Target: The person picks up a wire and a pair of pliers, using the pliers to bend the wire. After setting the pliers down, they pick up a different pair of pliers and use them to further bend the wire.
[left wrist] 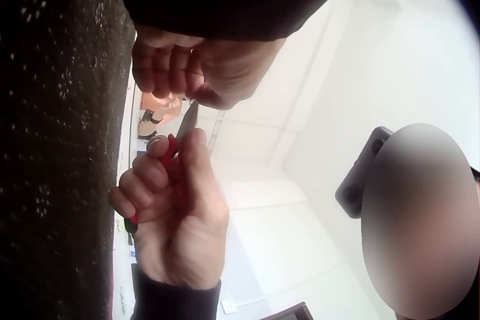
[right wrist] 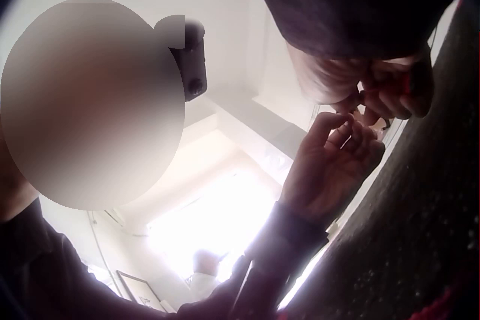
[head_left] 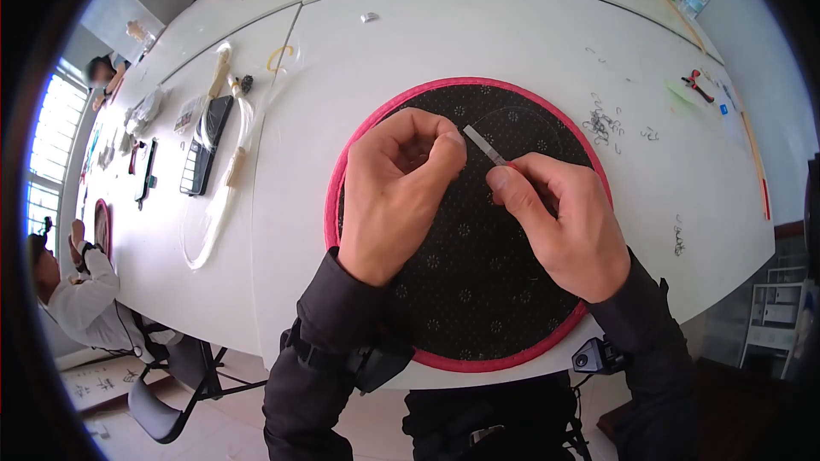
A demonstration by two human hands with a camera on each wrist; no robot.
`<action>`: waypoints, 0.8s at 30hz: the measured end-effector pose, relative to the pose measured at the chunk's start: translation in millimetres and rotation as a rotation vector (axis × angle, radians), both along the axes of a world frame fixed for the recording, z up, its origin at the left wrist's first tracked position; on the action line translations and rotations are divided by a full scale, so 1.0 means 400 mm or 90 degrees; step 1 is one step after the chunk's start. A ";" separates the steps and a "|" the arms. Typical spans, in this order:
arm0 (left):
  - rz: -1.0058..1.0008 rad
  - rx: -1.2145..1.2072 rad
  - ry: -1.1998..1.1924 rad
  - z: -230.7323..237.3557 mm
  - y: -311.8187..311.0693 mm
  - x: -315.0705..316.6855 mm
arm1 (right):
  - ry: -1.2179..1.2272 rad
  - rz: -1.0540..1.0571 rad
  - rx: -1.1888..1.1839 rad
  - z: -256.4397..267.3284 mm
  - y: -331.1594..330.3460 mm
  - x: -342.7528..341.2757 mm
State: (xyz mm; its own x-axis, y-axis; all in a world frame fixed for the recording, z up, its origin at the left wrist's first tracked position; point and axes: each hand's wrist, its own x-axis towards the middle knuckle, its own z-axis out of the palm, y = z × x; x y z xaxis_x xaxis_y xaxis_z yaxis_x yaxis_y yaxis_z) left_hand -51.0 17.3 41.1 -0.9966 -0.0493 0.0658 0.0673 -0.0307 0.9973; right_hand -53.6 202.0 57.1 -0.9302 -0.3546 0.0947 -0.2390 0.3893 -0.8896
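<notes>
Over a round black mat (head_left: 465,290) with a pink rim, both hands are raised close together. My right hand (head_left: 568,222) grips red-handled pliers (head_left: 485,144), their slim grey jaws pointing toward the left fingertips. In the left wrist view the pliers (left wrist: 189,121) reach up to the other hand's fingers. My left hand (head_left: 397,192) has its thumb and forefinger pinched together at a fine clear line (head_left: 512,108), which arcs over the mat toward the right hand. Whatever small piece lies inside the left pinch is hidden by the fingertips.
Several dark wire hooks (head_left: 603,124) lie scattered right of the mat, with another pair of pliers (head_left: 698,85) beyond. To the left are bundled clear tubing (head_left: 235,171) and a black case (head_left: 205,147). A small silver piece (head_left: 369,17) lies farther back. Other people sit around the table.
</notes>
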 end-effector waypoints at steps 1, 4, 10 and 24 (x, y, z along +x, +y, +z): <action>-0.003 0.001 -0.005 -0.001 0.000 -0.001 | -0.003 -0.004 0.003 0.002 0.000 0.000; -0.016 0.042 -0.024 0.000 0.000 -0.003 | -0.017 -0.001 0.019 0.012 -0.001 0.001; -0.064 0.120 -0.056 0.005 0.001 0.003 | -0.111 -0.011 -0.192 -0.011 0.003 -0.028; -0.146 0.125 -0.083 0.010 0.018 0.015 | -0.176 0.001 -0.208 0.010 0.029 -0.028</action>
State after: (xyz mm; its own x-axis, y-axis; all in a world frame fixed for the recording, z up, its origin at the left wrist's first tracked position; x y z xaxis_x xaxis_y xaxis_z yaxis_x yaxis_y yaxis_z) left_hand -45.0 24.3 45.2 -0.9827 0.1780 -0.0515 -0.0911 -0.2221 0.9708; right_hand -64.6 213.5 60.9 -0.9359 -0.3486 -0.0501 0.0251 0.0761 -0.9968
